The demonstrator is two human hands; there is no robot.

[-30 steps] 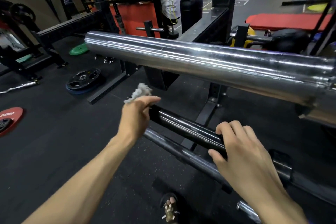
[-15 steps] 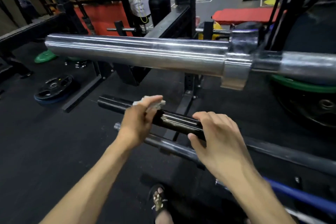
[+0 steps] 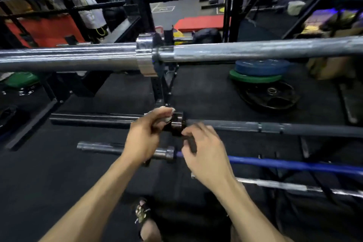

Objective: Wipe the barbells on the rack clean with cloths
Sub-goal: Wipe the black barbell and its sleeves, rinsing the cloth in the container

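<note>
Barbells lie across a black rack (image 3: pixel 160 86), stacked at different heights above a dark floor (image 3: pixel 39 173). The largest, a silver barbell (image 3: pixel 255 50), crosses my whole view at the top, its thick sleeve on the left and a shiny collar near the middle. Below it runs a black barbell (image 3: pixel 275 126), then a blue barbell (image 3: pixel 294 165), then a thin chrome bar (image 3: pixel 284 185) lowest on the right. Weight plates (image 3: pixel 261 72) are piled on the floor behind, at right. My left hand (image 3: pixel 145 137) grips a white cloth (image 3: pixel 168 117) against the black barbell, just beside its collar. My right hand (image 3: pixel 204 153) is blurred; its fingers curl towards the same collar, but I cannot tell whether they grasp it. A sandalled foot (image 3: pixel 142 215) shows below.
</note>
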